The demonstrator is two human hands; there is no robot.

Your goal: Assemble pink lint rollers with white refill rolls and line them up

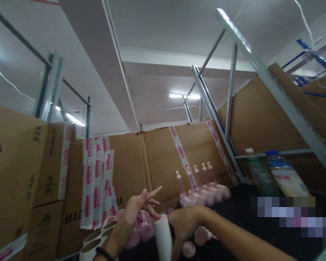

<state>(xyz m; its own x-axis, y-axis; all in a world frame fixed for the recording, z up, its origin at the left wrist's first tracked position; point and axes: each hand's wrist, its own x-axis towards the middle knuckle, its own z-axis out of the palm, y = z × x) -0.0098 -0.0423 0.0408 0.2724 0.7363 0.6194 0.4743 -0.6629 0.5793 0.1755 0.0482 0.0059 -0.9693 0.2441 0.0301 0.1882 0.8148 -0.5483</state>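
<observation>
White cylinder [163, 237], one, near-upright, taken as clock centre; right hand [186, 223] against its 3 o'clock side, thumb alongside, other fingers partly hidden, so firmness of hold cannot be told. Left hand [137, 206], at 11 o'clock, fingers extended and apart near the cylinder's top; black bracelet [105, 253] at its wrist. Pink wrapped items [146, 230], several, just beside at 9 to 10 o'clock; open tubes [91, 247], a cluster, at 9. Pink round piece [188, 249], one, near 4. Pink bottles [210, 195], row of five, between 1 and 2. Green bottle [262, 175] and blue-capped bottle [286, 175], well apart, at 2. Cardboard panel [157, 156], taped, at 12.
</observation>
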